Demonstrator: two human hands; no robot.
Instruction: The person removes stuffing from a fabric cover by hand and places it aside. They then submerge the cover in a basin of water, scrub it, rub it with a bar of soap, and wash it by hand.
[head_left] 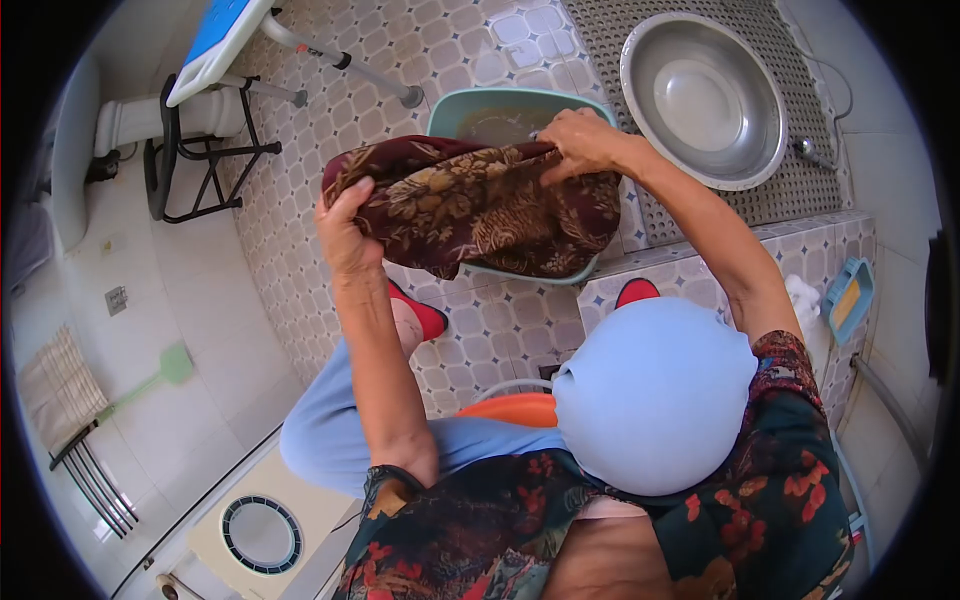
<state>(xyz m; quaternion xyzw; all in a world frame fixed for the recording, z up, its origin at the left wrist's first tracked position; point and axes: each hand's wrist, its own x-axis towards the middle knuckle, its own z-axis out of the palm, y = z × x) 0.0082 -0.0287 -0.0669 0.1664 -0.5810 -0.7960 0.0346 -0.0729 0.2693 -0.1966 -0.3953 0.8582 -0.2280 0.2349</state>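
Note:
A dark maroon cloth [480, 205] with a tan floral pattern is stretched between my hands over a pale green basin [520, 97]. Cloudy water [500, 125] shows along the basin's far side; the cloth covers most of the rest. My left hand [348, 222] grips the cloth's left end, thumb on top and fingers partly hidden behind it. At the upper right edge, my right hand [582, 142] pinches the fabric close to the basin's far rim. The cloth's right part hangs down into the basin's opening.
A steel basin [705, 100] sits on a grey perforated mat [672, 205] at the right. Beyond my left hand stand a folding frame [215, 160] and a blue-and-white seat [215, 40]. My knee [655, 395] rises close in front; a blue soap dish [848, 300] lies far right.

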